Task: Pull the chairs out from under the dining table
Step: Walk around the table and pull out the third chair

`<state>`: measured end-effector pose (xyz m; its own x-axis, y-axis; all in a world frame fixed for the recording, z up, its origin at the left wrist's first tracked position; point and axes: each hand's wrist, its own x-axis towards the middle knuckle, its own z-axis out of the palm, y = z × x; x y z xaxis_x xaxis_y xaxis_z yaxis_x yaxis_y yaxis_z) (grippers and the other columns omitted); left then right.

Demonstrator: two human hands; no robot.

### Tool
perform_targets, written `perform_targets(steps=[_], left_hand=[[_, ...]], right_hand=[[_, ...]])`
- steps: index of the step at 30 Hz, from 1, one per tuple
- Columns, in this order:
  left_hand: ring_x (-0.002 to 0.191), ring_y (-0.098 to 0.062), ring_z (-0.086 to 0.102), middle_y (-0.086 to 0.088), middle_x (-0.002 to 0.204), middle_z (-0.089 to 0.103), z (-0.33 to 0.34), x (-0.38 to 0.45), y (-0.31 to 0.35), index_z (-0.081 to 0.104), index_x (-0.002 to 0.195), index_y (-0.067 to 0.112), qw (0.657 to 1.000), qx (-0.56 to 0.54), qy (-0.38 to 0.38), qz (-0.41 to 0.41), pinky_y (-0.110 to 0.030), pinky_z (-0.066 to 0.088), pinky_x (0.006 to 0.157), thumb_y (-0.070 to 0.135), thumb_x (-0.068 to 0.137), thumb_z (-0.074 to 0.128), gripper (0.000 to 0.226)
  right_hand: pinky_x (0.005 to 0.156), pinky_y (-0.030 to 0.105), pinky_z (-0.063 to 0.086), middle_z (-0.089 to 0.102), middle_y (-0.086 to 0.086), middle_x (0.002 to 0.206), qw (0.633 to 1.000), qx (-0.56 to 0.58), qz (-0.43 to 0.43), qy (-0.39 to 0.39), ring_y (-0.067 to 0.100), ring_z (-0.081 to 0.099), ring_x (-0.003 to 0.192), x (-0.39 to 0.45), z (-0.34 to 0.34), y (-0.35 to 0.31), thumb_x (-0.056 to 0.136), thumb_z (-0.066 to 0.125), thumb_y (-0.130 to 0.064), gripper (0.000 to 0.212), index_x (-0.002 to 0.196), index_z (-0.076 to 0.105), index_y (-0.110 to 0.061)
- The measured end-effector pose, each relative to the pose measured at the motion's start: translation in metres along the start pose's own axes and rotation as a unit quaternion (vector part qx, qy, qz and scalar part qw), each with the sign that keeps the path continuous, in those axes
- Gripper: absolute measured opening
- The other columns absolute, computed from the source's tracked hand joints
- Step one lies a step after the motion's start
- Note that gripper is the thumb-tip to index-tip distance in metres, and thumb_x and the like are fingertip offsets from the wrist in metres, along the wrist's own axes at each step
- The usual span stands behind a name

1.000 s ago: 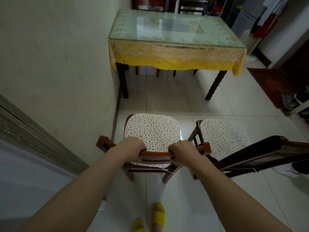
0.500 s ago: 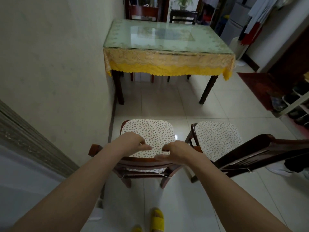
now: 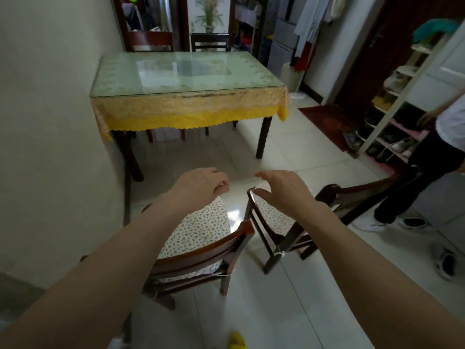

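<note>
Two dark wooden chairs with dotted cushions stand on the floor right below me, well away from the dining table [image 3: 191, 107]. The left chair [image 3: 201, 250] shows its backrest rail under my forearm. The right chair [image 3: 284, 230] stands beside it, angled. My left hand [image 3: 201, 185] and my right hand [image 3: 281, 187] hover above the chairs with loose fingers, holding nothing. The table has a glass top and a yellow lace cloth. Two more chairs [image 3: 210, 42] stand at its far side, their backs showing above the top.
A wall runs along the left, close to the table and the left chair. A person [image 3: 432, 157] in dark trousers stands at the right by a shoe rack [image 3: 392, 117]. Loose shoes [image 3: 445, 263] lie on the tiles at the right. A red mat [image 3: 329, 122] lies beyond.
Both hands have let go of the left chair's backrest and lifted up and forward. The view has tilted up, showing more of the room and the person at the right.
</note>
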<state>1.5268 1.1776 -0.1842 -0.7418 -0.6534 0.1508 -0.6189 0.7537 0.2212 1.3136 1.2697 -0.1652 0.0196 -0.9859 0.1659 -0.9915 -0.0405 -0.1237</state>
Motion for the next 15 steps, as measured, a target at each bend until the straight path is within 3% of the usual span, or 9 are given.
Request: perform_targets(steps=[6, 15], left_hand=[[0.099, -0.015, 0.058, 0.006, 0.103, 0.061, -0.009, 0.062, 0.066, 0.063, 0.111, 0.028, 0.997, 0.03, -0.003, 0.068, -0.032, 0.047, 0.078, 0.051, 0.093, 0.05, 0.031], [0.101, -0.013, 0.06, 0.011, 0.108, 0.061, 0.006, 0.184, 0.185, 0.06, 0.114, 0.033, 0.988, 0.045, -0.005, 0.148, -0.032, 0.048, 0.077, 0.057, 0.09, 0.051, 0.035]], right_hand=[[0.087, 0.035, 0.047, 0.069, 0.004, 0.117, 0.997, -0.026, 0.053, 0.043, 0.023, 0.065, 0.103, -0.024, -0.038, 0.065, 0.089, 0.064, -0.041, 0.046, 0.13, 0.055, -0.021], [0.079, 0.036, 0.049, 0.071, 0.001, 0.107, 0.988, -0.063, 0.138, 0.039, 0.024, 0.064, 0.096, -0.057, -0.089, 0.2, 0.091, 0.06, -0.045, 0.042, 0.129, 0.055, -0.027]])
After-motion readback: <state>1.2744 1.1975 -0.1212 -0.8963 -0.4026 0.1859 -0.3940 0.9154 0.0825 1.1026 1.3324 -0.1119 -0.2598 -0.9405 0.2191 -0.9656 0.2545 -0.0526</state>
